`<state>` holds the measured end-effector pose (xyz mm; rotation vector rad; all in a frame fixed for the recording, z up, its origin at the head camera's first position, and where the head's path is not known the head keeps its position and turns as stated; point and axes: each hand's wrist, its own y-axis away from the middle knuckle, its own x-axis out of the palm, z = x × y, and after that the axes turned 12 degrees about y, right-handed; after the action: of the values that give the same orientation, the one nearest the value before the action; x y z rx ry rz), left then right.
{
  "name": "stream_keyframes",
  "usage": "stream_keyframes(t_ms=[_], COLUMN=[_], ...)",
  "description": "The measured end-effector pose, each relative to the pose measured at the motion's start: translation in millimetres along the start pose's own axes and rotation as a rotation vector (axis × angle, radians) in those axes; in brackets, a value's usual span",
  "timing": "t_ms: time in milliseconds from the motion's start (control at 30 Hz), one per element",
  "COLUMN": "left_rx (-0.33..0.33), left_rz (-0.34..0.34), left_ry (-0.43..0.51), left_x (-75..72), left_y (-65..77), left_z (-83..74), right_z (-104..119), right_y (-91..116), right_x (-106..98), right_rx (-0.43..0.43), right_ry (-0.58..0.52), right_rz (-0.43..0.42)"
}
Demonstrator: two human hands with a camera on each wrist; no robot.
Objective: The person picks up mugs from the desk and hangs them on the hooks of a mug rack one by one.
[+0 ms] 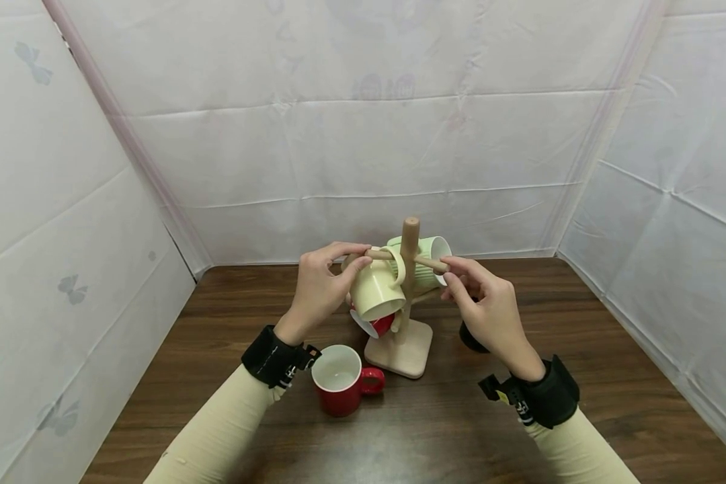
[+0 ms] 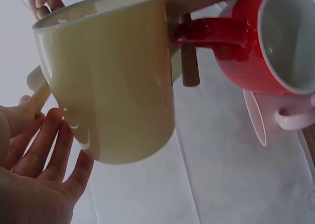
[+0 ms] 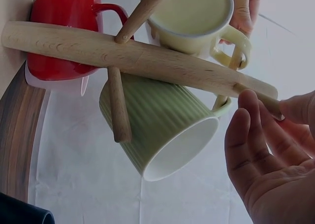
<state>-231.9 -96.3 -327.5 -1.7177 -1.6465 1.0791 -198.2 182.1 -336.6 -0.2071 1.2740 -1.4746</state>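
A wooden mug tree (image 1: 410,235) stands upright on its square base (image 1: 402,353). My left hand (image 1: 317,286) pinches the end of its upper left peg, where a pale yellow mug (image 1: 375,296) hangs by its handle. With thumb and fingertips, my right hand (image 1: 493,309) pinches the tip of the upper right peg (image 1: 429,262), which carries no mug. A ribbed green mug (image 3: 147,120) hangs behind the post, its mouth tilted to the right. Lower down, a red mug (image 2: 241,42) hangs beneath the yellow one.
Another red mug (image 1: 339,396), white inside, stands upright on the wooden table (image 1: 435,430) in front of the rack. A dark cup (image 1: 472,339) is partly hidden behind my right hand. The left wrist view also shows a pink mug (image 2: 290,108). White sheeting (image 1: 363,148) encloses the table.
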Motion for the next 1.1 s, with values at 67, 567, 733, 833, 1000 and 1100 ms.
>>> stream_keyframes(t_ms=[67,567,733,833,1000,1100], left_rx=[0.011,-0.247,-0.276,-0.282,-0.320,-0.348], left_rz=[0.007,0.072,0.108,0.134,0.213,0.268], left_ry=[0.015,-0.068,-0.099,-0.132,-0.159,-0.193], left_x=[-1.2,-15.9,-19.0,-21.0,-19.8,-16.7], left_y=[0.2,6.6,5.0,4.7,5.9,4.2], left_z=[1.5,42.9,61.9,73.7,95.1,105.2], right_z=[-2.0,-19.9,-27.3,-31.9,-37.8,-40.8], right_y=[1.1,23.8,31.6,35.9,42.7,47.0], right_x=[-0.1,-12.6,-13.3,-14.3,-19.4,-22.3], right_rx=[-0.011,0.066,0.073,0.083,0.119,0.138], right_ry=[-0.006,0.048,0.078,0.079,0.084,0.091], right_rz=[0.007,0.014,0.004,0.004,0.027,0.049])
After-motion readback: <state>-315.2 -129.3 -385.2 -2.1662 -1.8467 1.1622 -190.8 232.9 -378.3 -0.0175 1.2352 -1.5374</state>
